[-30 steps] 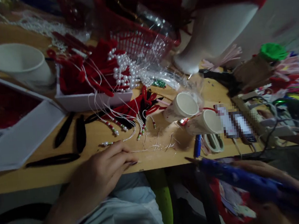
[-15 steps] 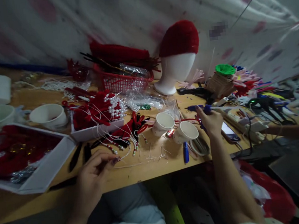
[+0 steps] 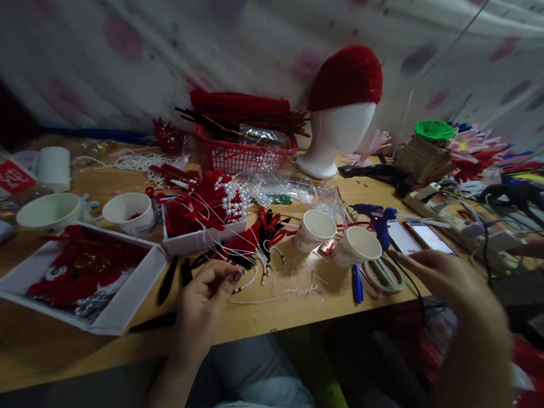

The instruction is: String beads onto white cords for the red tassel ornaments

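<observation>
Head cam: hands apart. Left hand (image 3: 204, 303) pinches a beaded string (image 3: 236, 289) over the table (image 3: 258, 317); right hand (image 3: 455, 279) is loosely open beside the blue glue gun (image 3: 380, 219). Big white box (image 3: 134, 297) has red, gold and silver bits; smaller box (image 3: 203, 239), red stuff plus white beads. 1 paper cup (image 3: 130, 229) holds something red.

Behind the wooden surface (image 3: 282, 313) hangs a pale cloth (image 3: 261, 44) in loose folds, blotched pink and purple, with a thin cord (image 3: 477, 11) slanting across above the surface's right side. Beyond its left end lies deep shadow; dim light overall.
</observation>
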Motion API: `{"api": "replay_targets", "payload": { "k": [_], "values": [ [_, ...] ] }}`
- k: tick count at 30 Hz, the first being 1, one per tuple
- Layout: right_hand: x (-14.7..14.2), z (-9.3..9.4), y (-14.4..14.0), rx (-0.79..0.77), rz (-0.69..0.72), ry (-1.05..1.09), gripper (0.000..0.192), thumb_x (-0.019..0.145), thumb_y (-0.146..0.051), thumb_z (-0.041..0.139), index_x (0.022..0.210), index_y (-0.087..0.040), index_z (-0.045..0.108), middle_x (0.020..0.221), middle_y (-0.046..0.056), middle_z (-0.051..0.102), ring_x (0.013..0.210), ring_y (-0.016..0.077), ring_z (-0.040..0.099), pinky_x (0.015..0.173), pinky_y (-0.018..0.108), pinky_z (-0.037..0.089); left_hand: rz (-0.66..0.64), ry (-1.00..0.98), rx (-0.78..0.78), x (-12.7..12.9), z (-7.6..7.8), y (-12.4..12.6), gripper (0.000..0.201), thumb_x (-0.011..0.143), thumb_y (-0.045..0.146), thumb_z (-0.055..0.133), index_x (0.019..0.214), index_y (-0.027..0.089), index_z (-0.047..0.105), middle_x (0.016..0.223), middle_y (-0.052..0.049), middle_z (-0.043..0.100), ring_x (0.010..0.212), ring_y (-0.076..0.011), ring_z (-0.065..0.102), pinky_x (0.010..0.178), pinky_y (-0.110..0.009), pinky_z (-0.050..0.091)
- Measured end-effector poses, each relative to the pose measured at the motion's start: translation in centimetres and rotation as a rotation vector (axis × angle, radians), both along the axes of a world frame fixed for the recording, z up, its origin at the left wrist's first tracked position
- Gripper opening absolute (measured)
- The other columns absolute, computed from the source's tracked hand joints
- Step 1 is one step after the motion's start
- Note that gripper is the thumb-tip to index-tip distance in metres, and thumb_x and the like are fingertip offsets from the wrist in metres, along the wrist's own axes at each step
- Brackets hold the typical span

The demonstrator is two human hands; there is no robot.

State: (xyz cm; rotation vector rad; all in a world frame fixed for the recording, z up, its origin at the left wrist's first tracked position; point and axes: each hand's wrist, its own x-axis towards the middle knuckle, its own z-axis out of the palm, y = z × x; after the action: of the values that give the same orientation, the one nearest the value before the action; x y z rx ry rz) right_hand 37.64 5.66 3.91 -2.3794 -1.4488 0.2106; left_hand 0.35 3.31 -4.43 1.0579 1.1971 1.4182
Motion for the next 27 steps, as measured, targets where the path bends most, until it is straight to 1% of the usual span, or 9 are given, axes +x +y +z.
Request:
{"api": "replay_targets", "payload": {
  "k": [2, 4, 6, 8, 10, 12, 16, 20, 27],
  "values": [
    [-3.2, 1.3, -3.6, 0.197, 0.199, 0.167, 0.046, 0.069, -0.069, 0.069, 0.078, -0.024, 0.076, 0.075, 0.007, 0.074, 0.067, 0.0259, 0.066, 0.056, 0.033, 0.047, -0.023, 0.032, 0.038, 0.0, 0.5, 0.1, 0.022, 0.083, 0.040, 0.075, 0.077, 0.019, 0.074, 0.080, -0.001, 0.063, 0.072, -0.0131, 0.057, 0.064, -0.022, 0.044],
    [-7.7, 1.6, -5.8, 0.346, 0.383, 0.267, 0.029, 0.081, -0.055, 0.071, 0.085, -0.027, 0.076, 0.082, 0.003, 0.074, 0.073, 0.0218, 0.067, 0.059, 0.030, 0.050, -0.047, 0.077, 0.082, 0.1, 0.9, 0.2, 0.020, 0.085, 0.038, 0.074, 0.077, 0.020, 0.074, 0.080, -0.001, 0.063, 0.073, -0.0132, 0.058, 0.066, -0.022, 0.045],
    [-12.5, 0.9, -6.1, 0.417, 0.593, 0.343, 0.011, 0.089, -0.039, 0.070, 0.092, -0.029, 0.075, 0.094, 0.002, 0.073, 0.085, 0.0191, 0.068, 0.065, 0.027, 0.052, -0.060, 0.133, 0.125, 0.1, 1.2, 0.0, 0.018, 0.087, 0.035, 0.072, 0.078, 0.020, 0.074, 0.082, -0.001, 0.064, 0.074, -0.0132, 0.059, 0.067, -0.022, 0.045],
    [-16.3, -0.4, -5.1, 0.371, 0.744, 0.432, 0.018, 0.087, -0.031, 0.074, 0.105, -0.028, 0.074, 0.109, 0.005, 0.070, 0.101, 0.0211, 0.066, 0.078, 0.031, 0.055, -0.056, 0.174, 0.169, 0.1, 1.5, -0.2, 0.015, 0.089, 0.031, 0.070, 0.078, 0.021, 0.073, 0.083, -0.001, 0.065, 0.076, -0.0134, 0.060, 0.067, -0.022, 0.046],
    [-18.6, -1.8, -3.8, 0.352, 0.812, 0.461, 0.023, 0.087, -0.025, 0.075, 0.110, -0.026, 0.073, 0.119, 0.008, 0.067, 0.113, 0.0236, 0.062, 0.094, 0.038, 0.052, -0.049, 0.200, 0.220, 0.1, 1.7, -0.5, 0.013, 0.090, 0.027, 0.068, 0.079, 0.022, 0.073, 0.084, -0.001, 0.065, 0.077, -0.0138, 0.061, 0.068, -0.022, 0.047],
    [-19.7, -2.7, -3.0, 0.328, 0.858, 0.454, 0.024, 0.087, -0.023, 0.074, 0.111, -0.026, 0.073, 0.124, 0.008, 0.066, 0.117, 0.0257, 0.059, 0.101, 0.044, 0.049, -0.058, 0.219, 0.263, 0.0, 1.9, -0.7, 0.012, 0.090, 0.023, 0.067, 0.080, 0.022, 0.072, 0.084, -0.001, 0.065, 0.079, -0.0144, 0.062, 0.068, -0.022, 0.048],
    [-20.2, -2.9, -2.7, 0.287, 0.909, 0.417, 0.017, 0.088, -0.016, 0.072, 0.100, -0.027, 0.076, 0.126, 0.006, 0.067, 0.117, 0.0263, 0.057, 0.099, 0.047, 0.048, -0.066, 0.278, 0.312, -0.3, 1.9, -1.0, 0.013, 0.091, 0.018, 0.065, 0.079, 0.021, 0.070, 0.086, -0.002, 0.065, 0.082, -0.0149, 0.064, 0.069, -0.022, 0.050],
    [-20.6, -3.0, -2.8, 0.316, 0.906, 0.427, 0.014, 0.086, -0.013, 0.073, 0.081, -0.025, 0.075, 0.113, 0.005, 0.072, 0.107, 0.0252, 0.060, 0.092, 0.045, 0.049, -0.059, 0.361, 0.347, -0.6, 1.9, -1.3, 0.015, 0.090, 0.011, 0.064, 0.081, 0.021, 0.071, 0.085, -0.002, 0.065, 0.083, -0.0144, 0.064, 0.071, -0.021, 0.050],
    [-20.2, -4.0, -2.8, 0.310, 0.841, 0.478, 0.012, 0.080, -0.017, 0.080, 0.073, -0.024, 0.074, 0.100, 0.005, 0.071, 0.097, 0.0243, 0.064, 0.085, 0.042, 0.048, -0.070, 0.484, 0.413, -0.7, 2.0, -2.0, 0.020, 0.091, 0.006, 0.060, 0.083, 0.021, 0.071, 0.085, -0.002, 0.065, 0.082, -0.0139, 0.065, 0.069, -0.020, 0.051]
  ]
}}
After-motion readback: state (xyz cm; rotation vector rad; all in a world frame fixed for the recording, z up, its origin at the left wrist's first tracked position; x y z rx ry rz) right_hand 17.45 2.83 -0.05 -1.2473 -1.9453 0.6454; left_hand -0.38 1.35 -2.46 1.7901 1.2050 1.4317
